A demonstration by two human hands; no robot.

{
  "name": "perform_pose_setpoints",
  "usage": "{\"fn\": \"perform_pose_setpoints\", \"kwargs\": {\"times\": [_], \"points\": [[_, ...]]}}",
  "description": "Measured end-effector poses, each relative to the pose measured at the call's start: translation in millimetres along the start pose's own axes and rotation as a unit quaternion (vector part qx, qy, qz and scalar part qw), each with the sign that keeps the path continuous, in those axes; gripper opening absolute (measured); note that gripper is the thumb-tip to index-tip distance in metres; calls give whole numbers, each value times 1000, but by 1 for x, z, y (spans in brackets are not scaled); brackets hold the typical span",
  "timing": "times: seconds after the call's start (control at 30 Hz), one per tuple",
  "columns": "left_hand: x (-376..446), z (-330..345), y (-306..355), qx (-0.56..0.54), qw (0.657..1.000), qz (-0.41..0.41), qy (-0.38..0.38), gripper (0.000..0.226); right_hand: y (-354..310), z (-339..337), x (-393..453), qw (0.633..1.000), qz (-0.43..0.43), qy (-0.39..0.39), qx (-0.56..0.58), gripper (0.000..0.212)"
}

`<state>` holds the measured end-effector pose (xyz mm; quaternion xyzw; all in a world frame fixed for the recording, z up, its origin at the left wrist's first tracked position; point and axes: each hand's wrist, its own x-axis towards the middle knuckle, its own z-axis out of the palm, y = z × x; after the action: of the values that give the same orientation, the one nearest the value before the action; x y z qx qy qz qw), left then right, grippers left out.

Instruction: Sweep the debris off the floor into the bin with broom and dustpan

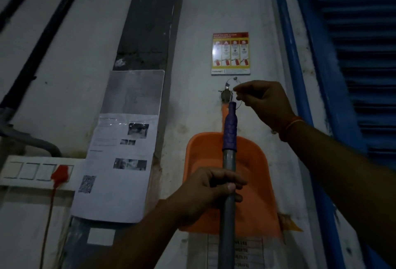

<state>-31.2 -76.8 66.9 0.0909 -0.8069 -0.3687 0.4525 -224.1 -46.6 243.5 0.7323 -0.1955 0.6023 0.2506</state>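
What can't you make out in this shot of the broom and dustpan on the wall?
Head view only:
- Broom handle: its head is cut off by the bottom edge.
- Wire loop pinched by the right hand: too thin and dim to trace.
- Dustpan: partly hidden by the handle and left hand.
- Wall notices: print too small.

Single head view, tilted up, close to white wall (85,54); dustpan (257,183) centre, blue shutter (364,54) right edge.
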Motion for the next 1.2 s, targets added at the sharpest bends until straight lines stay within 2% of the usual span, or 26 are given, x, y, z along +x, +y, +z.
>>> {"fn": "perform_pose_setpoints", "kwargs": {"times": [0.23,0.37,0.6,0.8,1.07,1.2], "points": [[27,-1,4,-20,1000,2,15,22,43,-5,47,995,95,-38,-16,19],[45,1,8,-7,1000,4,21,23,57,2,66,988,145,-28,35,16],[65,-5,-2,-25,999,11,42,24,73,17,88,982,187,-36,1,3],[69,-12,-13,-60,997,14,40,24,79,24,96,971,232,-47,-10,6],[54,-12,-33,-53,998,2,29,25,74,25,61,975,212,-58,9,8],[49,-13,-33,16,999,9,38,29,61,26,42,973,215,-65,53,10]]}}
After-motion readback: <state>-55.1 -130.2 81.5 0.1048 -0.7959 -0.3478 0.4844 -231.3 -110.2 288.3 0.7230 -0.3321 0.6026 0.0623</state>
